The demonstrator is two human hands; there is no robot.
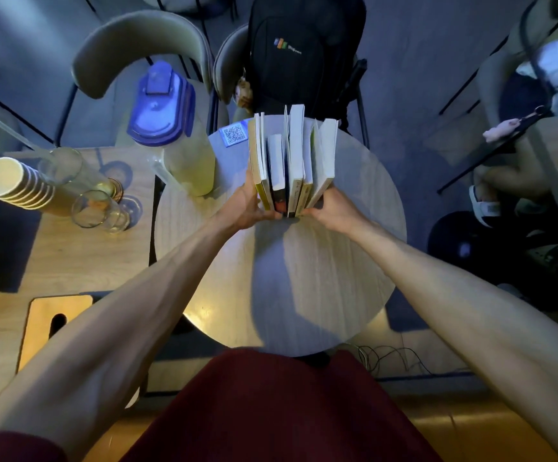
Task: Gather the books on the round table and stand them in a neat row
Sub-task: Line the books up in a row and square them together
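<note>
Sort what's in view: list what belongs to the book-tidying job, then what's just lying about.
Job: row of upright paperback books, round pale wooden table, left hand, right hand.

Lying about: blue-lidded clear pitcher, stacked paper cups, clear drinking glasses, black backpack.

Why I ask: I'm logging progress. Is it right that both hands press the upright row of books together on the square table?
Not quite: the head view shows the left hand and right hand pressing the upright books together on the round table, not the square one.

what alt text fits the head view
Two bare hands, left hand and right hand, press a row of upright books together on a round wooden table. A lidded pitcher stands at its left edge.
</note>
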